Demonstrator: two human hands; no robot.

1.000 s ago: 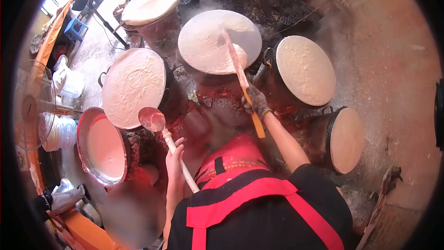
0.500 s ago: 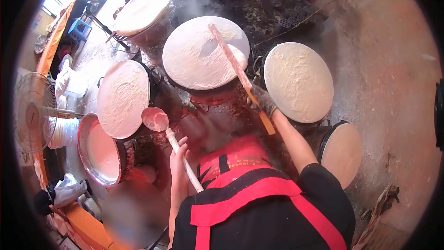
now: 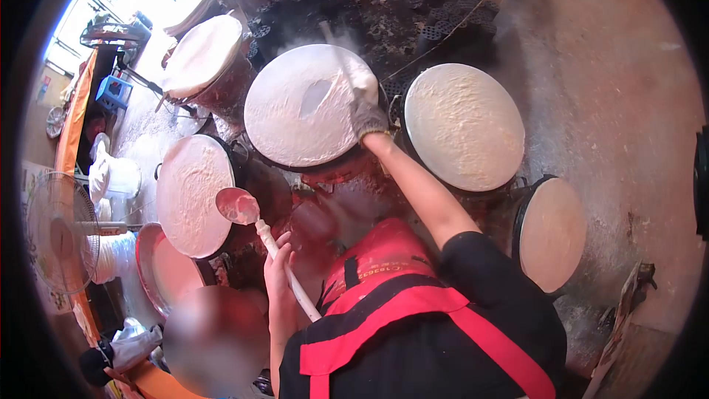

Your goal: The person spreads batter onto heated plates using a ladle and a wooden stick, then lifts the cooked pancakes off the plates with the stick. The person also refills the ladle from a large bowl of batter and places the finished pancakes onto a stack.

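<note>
Gloved right hand (image 3: 367, 114) at griddle (image 3: 295, 114) rim — ladle (image 3: 238, 205) apart

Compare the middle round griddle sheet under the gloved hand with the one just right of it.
The middle round white sheet looks smooth, with a bare grey patch; the right round cream sheet is bubbly and unbroken. The gloved right hand rests at the middle sheet's edge; nothing touches the right one. Both are thin discs covering round steaming pots.

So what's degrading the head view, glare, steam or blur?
Head view: fisheye bends the edges under a black vignette; daylight blows out the upper left; steam veils the gloved right hand on the central round white steamer cloth; the left hand with its long-handled ladle stays sharp.
</note>
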